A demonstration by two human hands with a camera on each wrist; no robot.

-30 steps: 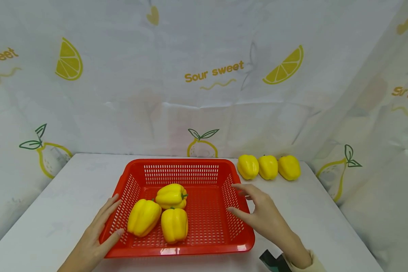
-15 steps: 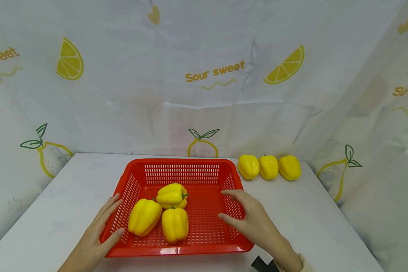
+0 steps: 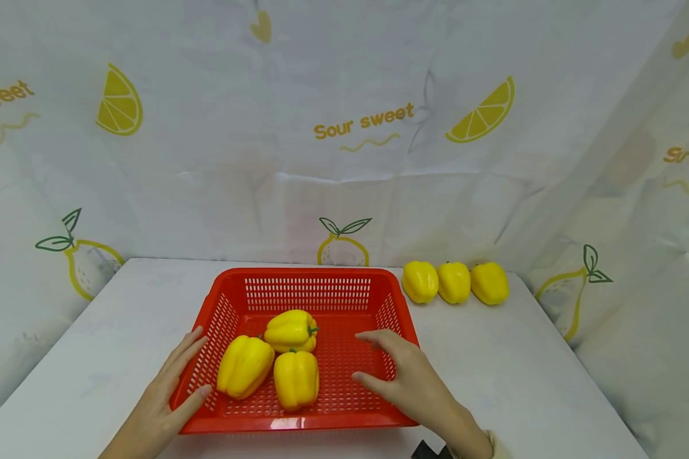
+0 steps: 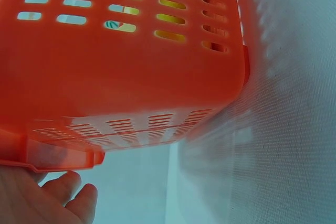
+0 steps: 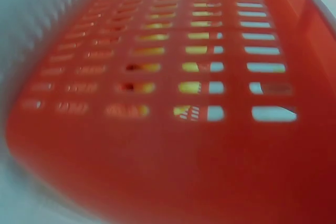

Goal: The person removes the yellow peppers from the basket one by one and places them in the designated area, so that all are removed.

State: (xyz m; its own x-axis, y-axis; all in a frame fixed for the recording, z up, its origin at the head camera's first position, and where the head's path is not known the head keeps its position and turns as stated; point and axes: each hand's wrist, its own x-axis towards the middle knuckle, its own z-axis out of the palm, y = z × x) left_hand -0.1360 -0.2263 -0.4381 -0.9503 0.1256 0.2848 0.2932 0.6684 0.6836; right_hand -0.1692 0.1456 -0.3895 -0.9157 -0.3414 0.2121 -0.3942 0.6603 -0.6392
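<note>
A red perforated plastic basket (image 3: 344,421) stands on the white table, with three yellow bell peppers in its left half. One pepper (image 3: 245,368) is at the left, a second pepper (image 3: 291,330) lies behind with its green stem to the right, and a third pepper (image 3: 296,380) is nearest the front. My left hand (image 3: 155,401) rests on the basket's left rim, thumb and fingers extended; in the left wrist view, fingertips (image 4: 81,200) show beside the rim. Over the basket's right side is my right hand (image 3: 410,373), thumb and fingers apart, holding nothing.
Three more yellow bell peppers (image 3: 453,282) stand in a row on the table, behind and right of the basket. A white curtain (image 3: 207,159) printed with lemons hangs at the table's back. The right wrist view is filled by the basket's slotted wall (image 5: 142,156).
My right hand has moved left and slightly toward me, from the right rim to over the basket's inside. The left hand, basket and peppers have stayed put.
</note>
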